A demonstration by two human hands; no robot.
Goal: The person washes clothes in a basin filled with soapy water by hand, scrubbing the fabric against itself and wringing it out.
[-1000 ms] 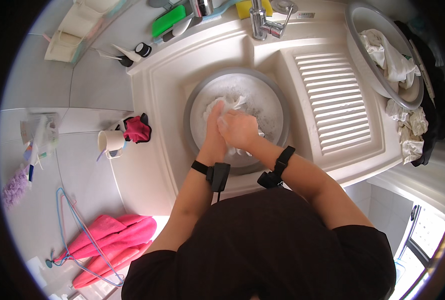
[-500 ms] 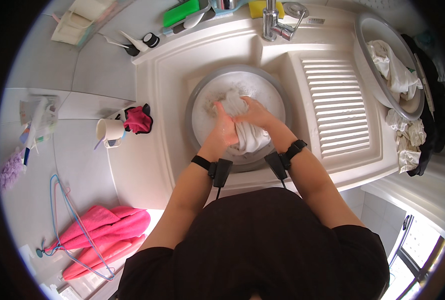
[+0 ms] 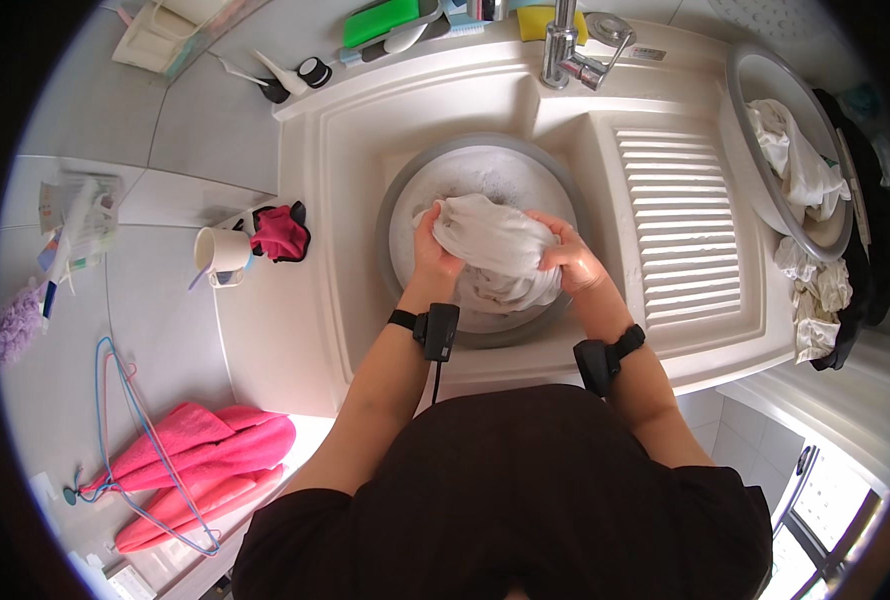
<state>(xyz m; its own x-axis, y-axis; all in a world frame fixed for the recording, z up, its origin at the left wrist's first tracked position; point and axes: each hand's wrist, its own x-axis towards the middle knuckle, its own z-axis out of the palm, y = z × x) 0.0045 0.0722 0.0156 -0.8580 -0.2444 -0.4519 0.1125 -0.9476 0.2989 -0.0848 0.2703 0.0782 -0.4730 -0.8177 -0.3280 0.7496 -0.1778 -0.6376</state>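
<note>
A wet white cloth (image 3: 493, 236) is stretched between my two hands over a round grey-rimmed basin (image 3: 480, 141). My left hand (image 3: 435, 247) is closed on the cloth's left end. At the opposite end, the fingers of my right hand (image 3: 573, 263) grip the fabric, thumb toward the middle. The lower part of the cloth hangs bunched into the basin, over whitish, sudsy water (image 3: 415, 215). The basin stands inside a pale sink (image 3: 335, 180). What lies beneath the cloth is hidden.
Right of the basin is a ribbed washboard (image 3: 680, 215). Beyond it a tilted grey basin (image 3: 737, 90) holds white clothes (image 3: 797, 160), with crumpled light cloth (image 3: 815, 300) beside it. A chrome faucet (image 3: 562, 50) stands behind. Leftward are a mug (image 3: 222, 250) and a dark-red cloth (image 3: 281, 232).
My hands were close together over the bunched cloth in the basin. Now they are apart, the right one farther right, with the cloth lifted and spread between them.
</note>
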